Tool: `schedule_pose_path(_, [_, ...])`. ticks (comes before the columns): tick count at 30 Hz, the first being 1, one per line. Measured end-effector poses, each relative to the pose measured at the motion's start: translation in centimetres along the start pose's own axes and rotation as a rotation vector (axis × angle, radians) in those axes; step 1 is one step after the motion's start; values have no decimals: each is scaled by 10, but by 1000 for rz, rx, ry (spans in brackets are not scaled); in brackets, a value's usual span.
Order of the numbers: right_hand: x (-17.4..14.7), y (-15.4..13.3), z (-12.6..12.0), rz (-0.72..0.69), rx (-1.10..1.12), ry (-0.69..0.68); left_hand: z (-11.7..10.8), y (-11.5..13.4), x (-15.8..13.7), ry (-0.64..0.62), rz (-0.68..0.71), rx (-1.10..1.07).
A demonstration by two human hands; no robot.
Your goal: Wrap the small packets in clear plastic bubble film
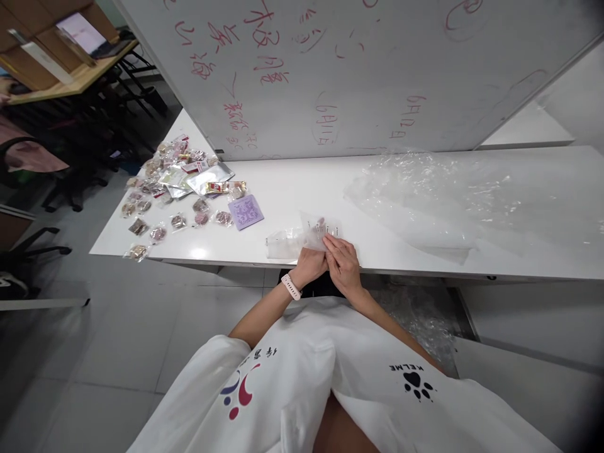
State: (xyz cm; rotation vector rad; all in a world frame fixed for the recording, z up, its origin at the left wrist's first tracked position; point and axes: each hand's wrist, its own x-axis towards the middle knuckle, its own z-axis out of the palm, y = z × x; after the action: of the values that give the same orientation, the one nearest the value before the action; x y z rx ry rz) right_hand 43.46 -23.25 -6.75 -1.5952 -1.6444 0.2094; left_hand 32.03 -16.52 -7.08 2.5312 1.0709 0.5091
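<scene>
At the front edge of the white table, my left hand [310, 265], with a pink watch band on the wrist, is closed beneath a translucent plastic bag [311, 234]. My right hand [343, 261] has its fingers together and pressed on the lower right of this bag. Small dark marks run across the plastic. A second translucent bag [283, 244] lies flat on the table just left of my hands. Part of my left hand's fingers is hidden by the plastic and by my right hand.
Several small wrapped pieces [158, 233] and packets lie on the left of the table, beside a purple patterned square packet [245, 212]. Crumpled clear plastic film [415, 201] spreads over the right side. A whiteboard [292, 82] with red writing stands behind the table [302, 189].
</scene>
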Motion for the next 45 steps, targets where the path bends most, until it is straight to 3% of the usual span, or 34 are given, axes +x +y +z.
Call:
schedule_pose_path(4, [-3,1,-3,-19,-117,-96,-18,6,-16,237,-26,-31])
schedule_pose_path(8, [-2,-3,-8,-62,-251,-177,-34,12,-67,431,-114,-191])
schedule_pose_path(11, [0,-3,-9,-129,-317,-205,-40,14,-100,451,-453,-644])
schedule_pose_path(14, [1,0,-7,-182,-336,-193,-49,19,-106,372,-802,-1250])
schedule_pose_path(16, [1,2,-6,-200,-336,-177,-56,23,-98,346,-901,-1522])
schedule_pose_path(18, [0,2,-6,-211,-333,-167,-62,26,-86,389,-928,-1625])
schedule_pose_path(20, [0,2,-6,-214,-329,-154,-65,25,-76,434,-931,-1605])
schedule_pose_path(23, [0,0,-7,-216,-310,-134,-61,21,-66,435,-880,-1406])
schedule_pose_path(27, [2,-1,-7,-227,-269,-112,-43,22,-56,454,-618,-1104])
schedule_pose_path(29, [1,-1,-7,-229,-245,-107,-34,26,-48,503,-543,-1125])
schedule_pose_path(33, [-1,-1,-11,-232,-184,-114,-21,29,-27,569,-524,-1146])
schedule_pose_path(36, [-3,2,-13,-259,-145,-115,-15,28,-17,479,-392,-879])
schedule_pose_path(41, [-7,13,-10,-286,-132,-113,-8,22,-12,300,-4,-359])
schedule_pose_path(45, [-18,22,-14,-324,-11,-65,-9,15,-14,182,101,-130])
